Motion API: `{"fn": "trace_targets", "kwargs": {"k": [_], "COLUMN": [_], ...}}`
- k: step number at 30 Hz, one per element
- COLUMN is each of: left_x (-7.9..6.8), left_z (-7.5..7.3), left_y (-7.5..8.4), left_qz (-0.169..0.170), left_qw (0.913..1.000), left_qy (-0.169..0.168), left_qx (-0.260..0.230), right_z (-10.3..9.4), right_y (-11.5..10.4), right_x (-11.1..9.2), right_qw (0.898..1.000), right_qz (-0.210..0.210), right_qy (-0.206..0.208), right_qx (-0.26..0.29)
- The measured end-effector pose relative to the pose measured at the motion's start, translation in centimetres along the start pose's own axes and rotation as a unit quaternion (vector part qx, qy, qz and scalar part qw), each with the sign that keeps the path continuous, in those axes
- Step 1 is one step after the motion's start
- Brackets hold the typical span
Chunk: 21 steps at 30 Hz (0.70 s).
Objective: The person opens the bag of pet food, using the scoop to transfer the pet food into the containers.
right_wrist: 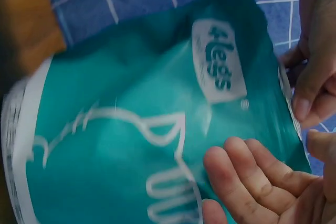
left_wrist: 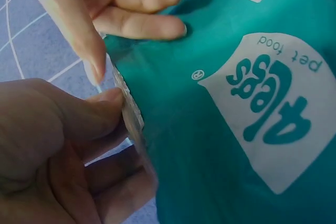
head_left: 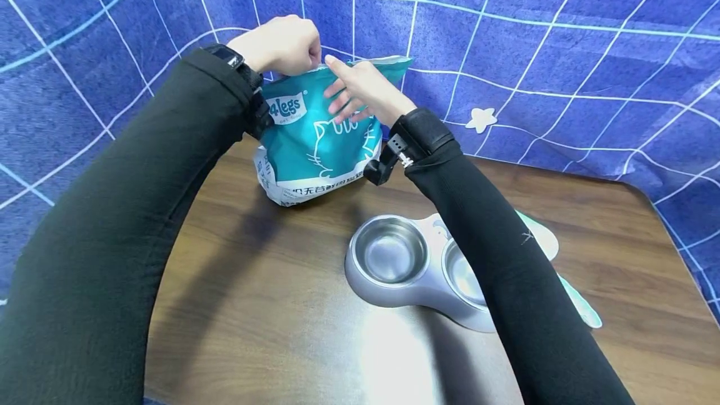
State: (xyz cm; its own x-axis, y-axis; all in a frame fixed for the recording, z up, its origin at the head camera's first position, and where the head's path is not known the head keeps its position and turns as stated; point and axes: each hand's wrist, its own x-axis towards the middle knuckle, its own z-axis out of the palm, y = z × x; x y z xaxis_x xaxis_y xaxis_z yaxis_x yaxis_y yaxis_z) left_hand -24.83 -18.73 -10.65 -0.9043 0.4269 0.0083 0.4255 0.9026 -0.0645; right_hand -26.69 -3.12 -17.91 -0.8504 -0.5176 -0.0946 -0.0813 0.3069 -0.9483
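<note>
A teal and white pet food bag (head_left: 337,136) stands on the wooden table near the blue cloth. My left hand (head_left: 289,45) pinches the bag's top edge between thumb and fingers, as the left wrist view also shows. Beside it, my right hand (head_left: 365,89) spreads its fingers over the bag's front. The right thumb points toward the top edge, and the right fingers (right_wrist: 247,182) look relaxed rather than gripping. Whether they touch the bag I cannot tell.
A grey double pet bowl (head_left: 388,295) with metal dishes sits on the table (head_left: 253,330), partly behind my right sleeve. Pale green utensils (head_left: 582,305) lie beyond that sleeve. Blue gridded cloth (head_left: 562,80) hangs behind, with a white star (head_left: 480,119) on it.
</note>
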Motion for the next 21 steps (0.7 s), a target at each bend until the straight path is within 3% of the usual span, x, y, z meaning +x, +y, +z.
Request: {"fn": "trace_targets", "kwargs": {"k": [5,13,21], "left_x": [0.34,0.5,0.26], "left_z": [0.24,0.16,0.48], "left_y": [0.26,0.6,0.02], "left_qz": [-0.01,-0.054,-0.029], "left_qw": [0.9996,0.9983,0.9994], "left_qy": [0.02,0.015,0.02], "left_qx": [0.017,0.015,0.004], "right_z": [0.59,0.32,0.52], "right_y": [-0.3,-0.61,-0.98], "right_x": [0.23,0.6,1.05], "right_qw": [0.996,0.981,0.957], "right_qz": [0.023,0.043,0.08], "right_qy": [-0.001,-0.01,0.007], "right_qx": [0.087,0.189,0.278]}}
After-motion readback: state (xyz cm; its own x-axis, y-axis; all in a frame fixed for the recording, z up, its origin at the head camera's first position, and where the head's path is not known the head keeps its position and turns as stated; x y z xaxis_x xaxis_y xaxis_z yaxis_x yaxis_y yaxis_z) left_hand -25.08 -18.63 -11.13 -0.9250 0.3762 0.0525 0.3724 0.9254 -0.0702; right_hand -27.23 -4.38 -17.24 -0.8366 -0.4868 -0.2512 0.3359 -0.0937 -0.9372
